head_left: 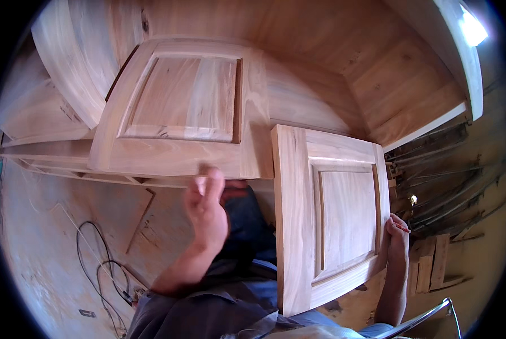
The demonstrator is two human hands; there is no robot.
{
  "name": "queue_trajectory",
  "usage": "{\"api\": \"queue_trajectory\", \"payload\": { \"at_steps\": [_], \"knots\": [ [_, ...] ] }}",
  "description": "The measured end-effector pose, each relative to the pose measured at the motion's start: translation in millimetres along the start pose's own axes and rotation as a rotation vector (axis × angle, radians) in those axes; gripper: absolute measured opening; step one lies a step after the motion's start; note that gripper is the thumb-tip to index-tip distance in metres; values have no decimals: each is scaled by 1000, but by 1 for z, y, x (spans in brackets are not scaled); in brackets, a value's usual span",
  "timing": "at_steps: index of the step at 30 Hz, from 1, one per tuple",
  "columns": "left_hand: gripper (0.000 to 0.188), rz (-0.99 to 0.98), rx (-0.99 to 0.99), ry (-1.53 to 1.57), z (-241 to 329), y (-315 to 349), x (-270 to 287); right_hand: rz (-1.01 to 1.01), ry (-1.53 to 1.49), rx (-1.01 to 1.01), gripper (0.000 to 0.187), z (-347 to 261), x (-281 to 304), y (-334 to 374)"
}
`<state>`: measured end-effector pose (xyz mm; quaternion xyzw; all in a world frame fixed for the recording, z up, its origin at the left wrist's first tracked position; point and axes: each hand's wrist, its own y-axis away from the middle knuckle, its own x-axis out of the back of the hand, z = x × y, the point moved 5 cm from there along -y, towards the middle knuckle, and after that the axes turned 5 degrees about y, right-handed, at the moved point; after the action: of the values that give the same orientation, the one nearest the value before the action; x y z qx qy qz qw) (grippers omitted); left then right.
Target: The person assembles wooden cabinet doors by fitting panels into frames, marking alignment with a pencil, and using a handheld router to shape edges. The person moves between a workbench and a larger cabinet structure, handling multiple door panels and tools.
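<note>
A pale wooden cabinet door (292, 226) with a raised centre panel stands tilted in front of me, on the right. My right hand (398, 230) grips its right edge, and a thin red pencil-like stick (402, 227) pokes out between the fingers. My left hand (208, 212) is raised in the air, slightly blurred. Its fingers are loosely bent and apart, with nothing visible in them. Just beyond it lies a second panelled door (185, 153), flat against the wooden cabinet (315, 90). The two doors meet or nearly touch near the middle.
Coiled dark cable (97, 265) lies on the dusty floor (44, 243) at left, near a thin wooden strip (140, 220). At right are stacked wood offcuts (428, 263) and many thin sticks (451, 169). A curved metal bar (428, 313) crosses the lower right.
</note>
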<state>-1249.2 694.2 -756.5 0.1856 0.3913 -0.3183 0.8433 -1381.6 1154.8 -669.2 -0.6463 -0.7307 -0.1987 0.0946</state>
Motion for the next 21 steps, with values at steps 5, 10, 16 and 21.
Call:
{"api": "queue_trajectory", "payload": {
  "at_steps": [5,10,16,21],
  "knots": [
    [54,-477,427,-45,-5,68,-62,15,11,4,35,2,-4,2],
    [57,-440,432,3,-23,78,-68,87,44,-30,29,-3,-4,7],
    [51,-452,476,-40,-26,69,-65,15,93,-24,28,-3,-16,2],
    [56,-424,433,-186,-30,66,-57,37,69,39,19,-9,-32,11]
  ]
}}
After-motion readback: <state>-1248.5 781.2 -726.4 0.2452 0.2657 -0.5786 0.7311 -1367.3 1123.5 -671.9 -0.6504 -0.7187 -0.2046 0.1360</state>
